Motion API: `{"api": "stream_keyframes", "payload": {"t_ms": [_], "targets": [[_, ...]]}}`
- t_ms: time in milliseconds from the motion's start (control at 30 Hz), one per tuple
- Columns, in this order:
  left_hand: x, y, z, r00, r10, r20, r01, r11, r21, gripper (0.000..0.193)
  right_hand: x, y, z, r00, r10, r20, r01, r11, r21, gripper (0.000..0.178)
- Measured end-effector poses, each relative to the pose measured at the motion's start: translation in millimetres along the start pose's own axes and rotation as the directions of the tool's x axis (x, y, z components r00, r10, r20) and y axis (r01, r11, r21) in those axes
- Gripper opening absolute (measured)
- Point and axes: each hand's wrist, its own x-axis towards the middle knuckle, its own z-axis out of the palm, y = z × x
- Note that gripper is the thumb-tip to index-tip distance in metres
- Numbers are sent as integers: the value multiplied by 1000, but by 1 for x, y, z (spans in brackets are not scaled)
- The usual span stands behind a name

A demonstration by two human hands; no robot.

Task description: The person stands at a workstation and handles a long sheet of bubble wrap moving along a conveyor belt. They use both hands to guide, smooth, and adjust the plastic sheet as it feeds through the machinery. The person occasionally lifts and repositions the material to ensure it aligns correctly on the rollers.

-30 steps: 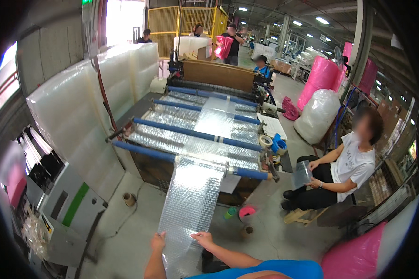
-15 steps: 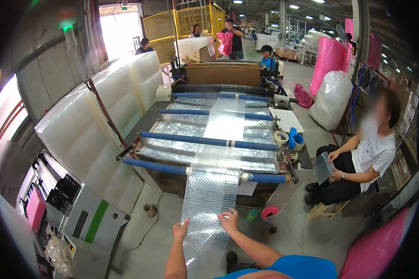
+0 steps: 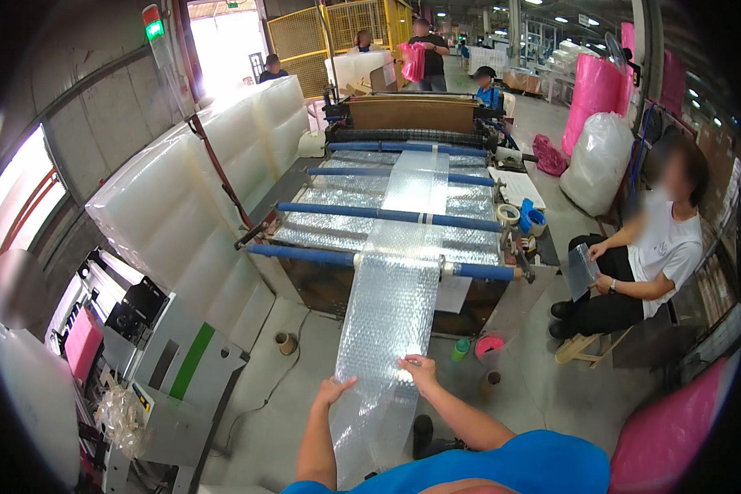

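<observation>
A long strip of transparent bubble wrap (image 3: 387, 317) runs down from the roller machine toward me and hangs between my hands. My left hand (image 3: 334, 389) is closed on its left edge, thumb lying on top of the sheet. On the opposite edge, slightly higher, my right hand (image 3: 421, 372) pinches the wrap between thumb and fingers. The strip passes over the nearest blue roller (image 3: 305, 253) of the machine, and its lower end drops past my hands toward the floor. Fingers under the sheet are partly hidden.
Large white wrapped bales (image 3: 193, 169) line the left, behind a grey machine with a green stripe (image 3: 191, 362). A seated person (image 3: 663, 255) at right holds a folded sheet. Tape rolls (image 3: 532, 219) lie on the machine's side; a green bottle (image 3: 460, 349) and pink-topped bin (image 3: 490, 346) stand below.
My view has tilted and turned slightly left, so the scene sits further right. Both hands keep their grip on the bubble wrap; my left thumb now lies further across the sheet.
</observation>
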Motion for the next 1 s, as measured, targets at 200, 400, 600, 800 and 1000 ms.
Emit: {"api": "stream_keyframes", "payload": {"t_ms": [200,400,600,800,1000], "targets": [[-22,-16,-4,950,53,-308,23,971,237,86,-91,24,14,964,87,250,-103,993,53,27],[-61,12,-29,995,-55,79,38,978,204,78,-105,4,16,918,278,282,-297,955,26,33],[-90,-21,-19,990,20,-137,-9,997,80,74,-110,0,17,936,235,261,-224,972,-71,36],[-106,-45,-4,960,82,-269,-49,991,125,66,-119,18,12,984,147,96,-147,989,-8,37],[-107,-51,-22,949,148,-280,-120,986,112,55,-124,6,25,914,281,294,-334,930,150,27]]}}
